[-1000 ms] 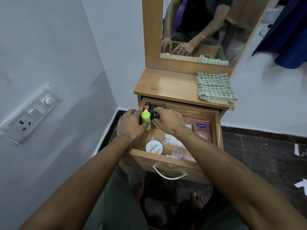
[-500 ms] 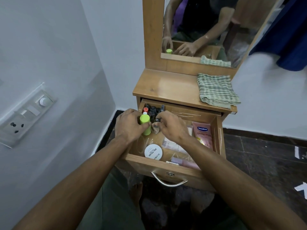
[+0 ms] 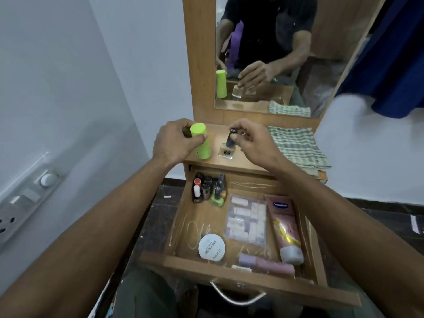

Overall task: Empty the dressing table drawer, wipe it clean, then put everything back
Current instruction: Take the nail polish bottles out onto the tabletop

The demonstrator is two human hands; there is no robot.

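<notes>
The wooden drawer (image 3: 231,270) stands pulled out below the dressing table top (image 3: 246,160). My left hand (image 3: 174,141) grips a lime green bottle (image 3: 202,143) standing on the top's left side. My right hand (image 3: 250,140) pinches the black cap of a clear nail polish bottle (image 3: 226,151) beside it. In the drawer lie several small nail polish bottles (image 3: 210,189) at the back left, a round white tub (image 3: 211,246), a clear bag of white pieces (image 3: 246,219), a pink Vaseline tube (image 3: 285,228) and a lilac tube (image 3: 266,263).
A green checked cloth (image 3: 297,145) lies on the right of the table top. The mirror (image 3: 275,51) rises behind it. A white wall with a switch panel (image 3: 27,196) is close on the left. Blue fabric (image 3: 394,60) hangs at the upper right. Dark tiles cover the floor.
Both hands rose out of the drawer's back left corner to the table top, carrying the green bottle and the clear nail polish bottle, which now stand there.
</notes>
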